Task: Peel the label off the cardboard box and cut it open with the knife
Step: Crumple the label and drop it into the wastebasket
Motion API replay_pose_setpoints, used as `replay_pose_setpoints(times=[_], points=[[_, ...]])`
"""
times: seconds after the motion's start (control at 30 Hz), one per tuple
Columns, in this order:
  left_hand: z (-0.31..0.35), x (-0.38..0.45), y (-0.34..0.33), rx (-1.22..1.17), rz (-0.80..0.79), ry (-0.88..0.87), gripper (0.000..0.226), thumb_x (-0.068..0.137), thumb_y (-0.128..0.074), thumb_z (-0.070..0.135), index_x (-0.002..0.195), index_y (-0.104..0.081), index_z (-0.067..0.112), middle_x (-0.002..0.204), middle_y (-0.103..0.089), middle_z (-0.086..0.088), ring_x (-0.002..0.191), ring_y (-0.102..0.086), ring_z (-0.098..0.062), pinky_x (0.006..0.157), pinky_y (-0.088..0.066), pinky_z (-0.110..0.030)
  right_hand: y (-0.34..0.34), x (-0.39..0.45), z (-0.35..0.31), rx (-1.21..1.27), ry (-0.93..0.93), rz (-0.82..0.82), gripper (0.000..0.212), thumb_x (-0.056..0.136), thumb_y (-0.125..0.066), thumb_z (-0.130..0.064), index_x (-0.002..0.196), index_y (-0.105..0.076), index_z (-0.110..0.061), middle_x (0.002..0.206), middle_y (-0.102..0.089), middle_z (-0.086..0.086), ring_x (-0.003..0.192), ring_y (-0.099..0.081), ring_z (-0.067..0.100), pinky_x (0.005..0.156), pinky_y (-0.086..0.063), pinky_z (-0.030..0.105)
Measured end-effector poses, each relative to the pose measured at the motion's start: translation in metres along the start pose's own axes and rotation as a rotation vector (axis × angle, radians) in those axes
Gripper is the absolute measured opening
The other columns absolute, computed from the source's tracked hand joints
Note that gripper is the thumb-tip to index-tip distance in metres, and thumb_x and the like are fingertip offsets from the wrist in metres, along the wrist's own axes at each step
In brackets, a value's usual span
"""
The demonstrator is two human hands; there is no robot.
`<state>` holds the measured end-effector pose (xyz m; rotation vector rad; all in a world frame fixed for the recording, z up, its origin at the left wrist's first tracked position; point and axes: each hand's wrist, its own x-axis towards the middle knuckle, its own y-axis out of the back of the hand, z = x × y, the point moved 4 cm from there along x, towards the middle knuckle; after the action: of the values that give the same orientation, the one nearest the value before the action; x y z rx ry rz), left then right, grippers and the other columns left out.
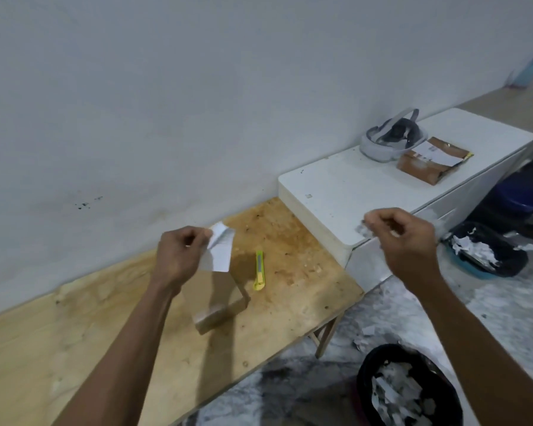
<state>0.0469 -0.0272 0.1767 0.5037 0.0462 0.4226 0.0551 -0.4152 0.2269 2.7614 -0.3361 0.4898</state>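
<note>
Cardboard box (220, 299) sits on plywood bench (74, 348), lengthwise away from viewer. Left hand (179, 253) pinches white label (220, 249) lifted above box's far end. Right hand (403, 238), fingers curled closed, pinches small torn label scrap (363, 230). Yellow utility knife (259, 267) lies just right of box.

Left part of the label (220, 248) covered by the left hand (179, 256), print on it too blurred to read. Upper left of the cardboard box (220, 299) hidden behind the same hand and forearm. Scrap pinched in the right hand (403, 241) smeared by motion, shape not tellable. Knife (259, 267) blade not discernible. Black bin (406, 388) of paper scraps cut off by the lower edge. Bench (74, 327) cut off at left and bottom. Bluish object (528, 69) at far right too blurred to identify.
</note>
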Motion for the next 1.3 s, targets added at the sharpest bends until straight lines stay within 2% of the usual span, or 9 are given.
replay_pose_setpoints(times=[0.17, 0.3, 0.43, 0.53, 0.7, 0.8, 0.87, 1.1, 1.3], points=[[0.033, -0.015, -0.053, 0.077, -0.253, -0.186, 0.022, 0.094, -0.065, 0.027, 0.079, -0.074, 0.013, 0.079, -0.074, -0.005, 0.072, -0.065, -0.027, 0.065, -0.050, -0.042, -0.079, -0.016, -0.028, 0.109, -0.049, -0.232, 0.005, 0.080, -0.078, -0.009, 0.083, -0.075, -0.006, 0.068, -0.073, -0.004, 0.063, -0.065, 0.008, 0.064, -0.056, 0.032], [0.051, -0.024, -0.072, 0.085, -0.417, -0.252, 0.022, 0.099, -0.055, 0.017, 0.084, -0.071, 0.021, 0.079, -0.069, -0.001, 0.069, -0.057, -0.016, 0.063, -0.045, -0.031, -0.103, -0.016, -0.038, -0.083, 0.107, -0.388, 0.005, 0.083, -0.077, -0.017, 0.086, -0.076, -0.014, 0.073, -0.073, -0.005, 0.067, -0.065, 0.005, 0.067, -0.051, 0.018], [0.064, -0.030, -0.077, 0.076, -0.510, -0.306, 0.022, 0.098, -0.055, 0.010, 0.106, -0.073, 0.020, 0.092, -0.073, 0.002, 0.082, -0.064, -0.014, 0.072, -0.050, -0.027, -0.105, -0.013, -0.034, -0.249, 0.127, -0.472, 0.025, 0.085, -0.073, -0.019, 0.110, -0.071, -0.018, 0.073, -0.069, -0.004, 0.075, -0.064, 0.009, 0.075, -0.050, 0.021], [0.069, -0.031, -0.075, -0.004, -0.497, -0.300, 0.028, 0.095, -0.062, 0.010, 0.121, -0.062, 0.023, 0.085, -0.071, 0.003, 0.080, -0.064, -0.007, 0.068, -0.047, -0.014, -0.107, -0.012, -0.031, -0.392, 0.171, -0.517, 0.028, 0.089, -0.067, -0.021, 0.116, -0.070, -0.016, 0.081, -0.068, -0.002, 0.081, -0.059, 0.013, 0.074, -0.046, 0.029], [0.075, -0.032, -0.077, -0.071, -0.520, -0.294, 0.034, 0.090, -0.070, 0.013, 0.119, -0.057, 0.023, 0.082, -0.075, -0.001, 0.077, -0.064, -0.004, 0.068, -0.045, -0.009, -0.103, -0.009, -0.030, -0.440, 0.136, -0.516, 0.011, 0.086, -0.069, -0.031, 0.088, -0.074, -0.021, 0.089, -0.057, -0.004, 0.086, -0.051, 0.011, 0.073, -0.041, 0.027], [0.075, -0.029, -0.076, 0.003, -0.480, -0.370, 0.014, 0.085, -0.076, 0.022, 0.098, -0.069, 0.022, 0.078, -0.072, 0.007, 0.075, -0.063, -0.004, 0.069, -0.047, -0.017, -0.095, -0.008, -0.031, -0.433, 0.086, -0.503, 0.010, 0.086, -0.067, -0.027, 0.081, -0.069, -0.019, 0.083, -0.063, -0.001, 0.079, -0.056, 0.014, 0.074, -0.048, 0.038], [0.073, -0.028, -0.076, 0.068, -0.479, -0.421, 0.004, 0.085, -0.076, 0.025, 0.086, -0.074, 0.022, 0.077, -0.070, 0.010, 0.073, -0.061, -0.005, 0.066, -0.045, -0.018, -0.090, -0.009, -0.030, -0.444, 0.062, -0.489, 0.010, 0.086, -0.066, -0.026, 0.081, -0.068, -0.017, 0.080, -0.065, 0.000, 0.078, -0.058, 0.017, 0.074, -0.049, 0.043], [0.078, -0.036, -0.089, 0.123, -0.516, -0.506, 0.016, 0.090, -0.072, 0.022, 0.076, -0.073, 0.014, 0.075, -0.071, 0.006, 0.073, -0.061, -0.010, 0.067, -0.045, -0.023, -0.089, -0.027, -0.020, -0.543, 0.157, -0.424, 0.013, 0.089, -0.066, -0.026, 0.092, -0.072, -0.015, 0.081, -0.063, 0.003, 0.077, -0.055, 0.020, 0.070, -0.050, 0.042], [0.073, -0.045, -0.111, 0.143, -0.538, -0.555, 0.012, 0.088, -0.072, 0.024, 0.077, -0.073, 0.025, 0.079, -0.064, 0.014, 0.077, -0.053, -0.011, 0.068, -0.045, -0.034, -0.071, -0.053, -0.010, -0.539, -0.098, -0.293, 0.010, 0.092, -0.063, -0.026, 0.083, -0.067, -0.022, 0.082, -0.059, -0.010, 0.079, -0.055, 0.011, 0.072, -0.049, 0.034]])
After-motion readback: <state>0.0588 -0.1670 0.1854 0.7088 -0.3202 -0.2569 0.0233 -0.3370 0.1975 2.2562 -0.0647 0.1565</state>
